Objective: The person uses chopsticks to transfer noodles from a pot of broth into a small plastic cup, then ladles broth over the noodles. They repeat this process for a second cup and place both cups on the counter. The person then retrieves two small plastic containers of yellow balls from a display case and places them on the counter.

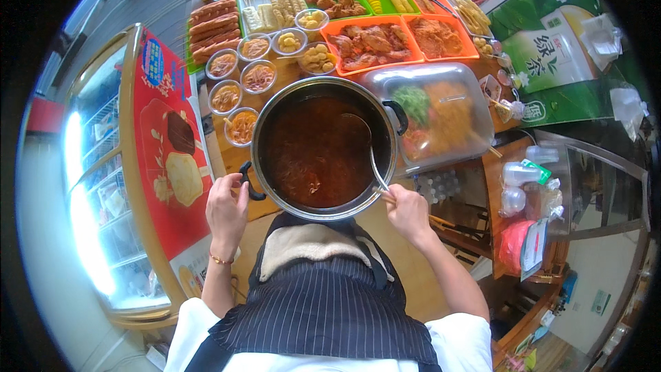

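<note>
A large steel pot of brown-red broth stands in front of me. My right hand is closed around the handle of a metal ladle. The ladle's bowl dips into the broth at the pot's right side and is partly hidden there. Beside the pot's black left handle is my left hand, fingers loosely bent and thumb apart, with nothing seen in it. I cannot tell whether it touches the handle. Small plastic cups of food cluster at the pot's far left.
Behind the pot lie trays of skewered sausages, orange trays of meat and other skewers. A lidded clear box sits right of the pot. A lit display fridge flanks the left; plastic cups lie at right.
</note>
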Action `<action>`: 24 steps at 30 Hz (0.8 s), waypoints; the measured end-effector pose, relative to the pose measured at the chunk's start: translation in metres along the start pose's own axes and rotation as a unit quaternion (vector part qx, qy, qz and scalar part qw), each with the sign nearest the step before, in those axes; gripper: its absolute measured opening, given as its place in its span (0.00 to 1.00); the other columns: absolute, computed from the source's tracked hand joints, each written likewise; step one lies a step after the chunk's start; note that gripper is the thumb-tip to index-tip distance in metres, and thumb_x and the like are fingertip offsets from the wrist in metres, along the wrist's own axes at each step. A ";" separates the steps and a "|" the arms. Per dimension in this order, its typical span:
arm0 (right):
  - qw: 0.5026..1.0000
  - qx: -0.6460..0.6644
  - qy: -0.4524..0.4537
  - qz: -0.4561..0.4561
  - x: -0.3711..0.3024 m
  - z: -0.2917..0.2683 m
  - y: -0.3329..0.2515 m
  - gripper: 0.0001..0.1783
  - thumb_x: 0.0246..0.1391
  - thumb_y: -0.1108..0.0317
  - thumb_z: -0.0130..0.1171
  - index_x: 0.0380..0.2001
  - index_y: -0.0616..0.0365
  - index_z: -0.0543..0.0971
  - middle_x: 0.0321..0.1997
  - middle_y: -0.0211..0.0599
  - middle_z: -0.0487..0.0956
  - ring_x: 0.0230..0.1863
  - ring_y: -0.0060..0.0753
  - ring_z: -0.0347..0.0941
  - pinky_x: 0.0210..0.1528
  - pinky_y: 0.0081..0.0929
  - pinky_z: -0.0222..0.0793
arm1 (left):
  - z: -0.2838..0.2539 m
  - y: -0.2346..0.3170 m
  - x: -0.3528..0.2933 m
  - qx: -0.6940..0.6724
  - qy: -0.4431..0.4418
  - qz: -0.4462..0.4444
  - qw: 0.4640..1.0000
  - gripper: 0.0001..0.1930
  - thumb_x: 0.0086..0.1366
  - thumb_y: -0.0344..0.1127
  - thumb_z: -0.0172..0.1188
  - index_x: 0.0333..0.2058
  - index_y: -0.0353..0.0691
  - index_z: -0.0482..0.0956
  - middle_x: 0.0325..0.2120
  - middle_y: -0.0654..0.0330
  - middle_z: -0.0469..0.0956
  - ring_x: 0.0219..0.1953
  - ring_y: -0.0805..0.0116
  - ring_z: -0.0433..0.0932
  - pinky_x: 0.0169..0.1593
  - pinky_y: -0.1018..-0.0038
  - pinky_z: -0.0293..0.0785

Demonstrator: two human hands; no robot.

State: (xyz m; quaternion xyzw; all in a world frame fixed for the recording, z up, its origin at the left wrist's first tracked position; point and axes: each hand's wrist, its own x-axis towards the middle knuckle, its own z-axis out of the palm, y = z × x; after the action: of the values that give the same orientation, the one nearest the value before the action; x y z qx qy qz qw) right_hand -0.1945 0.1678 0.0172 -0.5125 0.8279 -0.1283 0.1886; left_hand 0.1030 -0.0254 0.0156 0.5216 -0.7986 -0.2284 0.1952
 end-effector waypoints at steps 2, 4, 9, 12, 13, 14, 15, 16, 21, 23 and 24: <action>0.995 -0.034 0.039 -0.089 -0.007 -0.002 -0.004 0.09 0.59 0.67 0.54 0.26 0.58 0.72 0.20 0.43 0.77 0.22 0.50 0.75 0.25 0.42 0.70 | 0.004 -0.007 -0.006 0.004 0.016 -0.018 1.000 0.11 0.61 0.31 0.62 0.42 0.35 0.78 0.31 0.56 0.77 0.29 0.63 0.77 0.37 0.68 0.74; 0.979 -0.120 0.048 -0.160 -0.011 -0.004 -0.008 0.06 0.53 0.70 0.53 0.24 0.57 0.72 0.19 0.40 0.77 0.22 0.40 0.77 0.23 0.34 0.71 | 0.010 -0.012 -0.010 0.003 0.027 -0.037 0.999 0.12 0.62 0.32 0.62 0.43 0.35 0.77 0.32 0.55 0.78 0.29 0.63 0.77 0.37 0.69 0.74; 0.912 -0.294 0.114 -0.263 -0.013 -0.007 -0.023 0.05 0.46 0.72 0.54 0.25 0.61 0.77 0.15 0.32 0.75 0.17 0.26 0.74 0.17 0.22 0.68 | 0.020 -0.018 -0.014 -0.043 0.032 -0.085 0.995 0.14 0.63 0.33 0.61 0.45 0.35 0.75 0.32 0.55 0.78 0.29 0.65 0.77 0.36 0.69 0.75; 0.905 -0.310 0.116 -0.268 -0.006 0.002 -0.037 0.12 0.46 0.72 0.54 0.31 0.69 0.81 0.13 0.32 0.75 0.15 0.24 0.74 0.16 0.20 0.67 | 0.021 -0.020 -0.014 -0.046 0.036 -0.088 0.994 0.14 0.63 0.33 0.61 0.45 0.35 0.75 0.31 0.56 0.78 0.27 0.66 0.78 0.35 0.69 0.75; 0.908 -0.310 0.112 -0.259 -0.003 0.008 -0.043 0.13 0.46 0.72 0.54 0.32 0.71 0.81 0.13 0.33 0.75 0.15 0.24 0.74 0.15 0.20 0.67 | 0.021 -0.020 -0.014 -0.056 0.035 -0.089 0.994 0.14 0.63 0.33 0.61 0.45 0.35 0.75 0.31 0.55 0.79 0.27 0.66 0.78 0.35 0.69 0.75; 0.910 -0.309 0.109 -0.255 0.001 0.015 -0.050 0.14 0.47 0.71 0.54 0.32 0.72 0.82 0.13 0.36 0.77 0.15 0.24 0.75 0.14 0.20 0.67 | 0.021 -0.021 -0.014 -0.065 0.035 -0.090 0.993 0.14 0.63 0.33 0.61 0.45 0.35 0.75 0.31 0.55 0.79 0.27 0.66 0.78 0.35 0.68 0.75; 0.909 -0.319 0.106 -0.248 0.004 0.021 -0.057 0.15 0.47 0.71 0.54 0.32 0.72 0.82 0.14 0.36 0.78 0.15 0.25 0.75 0.14 0.21 0.67 | 0.021 -0.021 -0.014 -0.081 0.030 -0.102 0.991 0.14 0.63 0.33 0.61 0.45 0.34 0.75 0.31 0.55 0.79 0.26 0.66 0.78 0.34 0.68 0.75; 0.909 -0.326 0.101 -0.238 0.008 0.027 -0.064 0.15 0.47 0.71 0.54 0.32 0.73 0.82 0.14 0.37 0.78 0.15 0.25 0.75 0.13 0.21 0.66 | 0.020 -0.022 -0.014 -0.079 0.034 -0.092 0.992 0.14 0.63 0.33 0.61 0.45 0.34 0.76 0.31 0.55 0.79 0.26 0.66 0.78 0.34 0.68 0.75; 0.921 -0.348 -0.004 -0.172 0.031 0.034 -0.100 0.13 0.44 0.72 0.57 0.31 0.70 0.83 0.21 0.42 0.82 0.22 0.29 0.81 0.16 0.24 0.71 | 0.020 -0.022 -0.016 -0.097 0.039 -0.096 0.990 0.14 0.62 0.33 0.62 0.45 0.34 0.76 0.30 0.56 0.79 0.25 0.65 0.78 0.33 0.69 0.75; 0.954 -0.244 -0.104 -0.138 0.048 0.017 -0.107 0.06 0.43 0.73 0.57 0.24 0.62 0.81 0.24 0.46 0.82 0.28 0.43 0.83 0.29 0.33 0.79 | 0.020 -0.023 -0.016 -0.100 0.049 -0.087 0.990 0.14 0.62 0.32 0.62 0.45 0.34 0.76 0.30 0.55 0.79 0.25 0.66 0.78 0.33 0.70 0.75; 0.959 -0.224 -0.127 -0.119 0.056 0.007 -0.110 0.07 0.42 0.73 0.56 0.24 0.62 0.82 0.26 0.48 0.82 0.29 0.45 0.83 0.31 0.34 0.79 | 0.020 -0.023 -0.016 -0.105 0.049 -0.088 0.989 0.13 0.62 0.32 0.62 0.44 0.34 0.76 0.29 0.54 0.80 0.26 0.67 0.79 0.32 0.71 0.75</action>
State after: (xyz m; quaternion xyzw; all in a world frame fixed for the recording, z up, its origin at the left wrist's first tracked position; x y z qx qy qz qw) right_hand -0.1261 0.0685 0.0453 -0.6484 0.7378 0.1047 0.1559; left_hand 0.1148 -0.0155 -0.0151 0.5767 -0.7110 -0.3013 0.2666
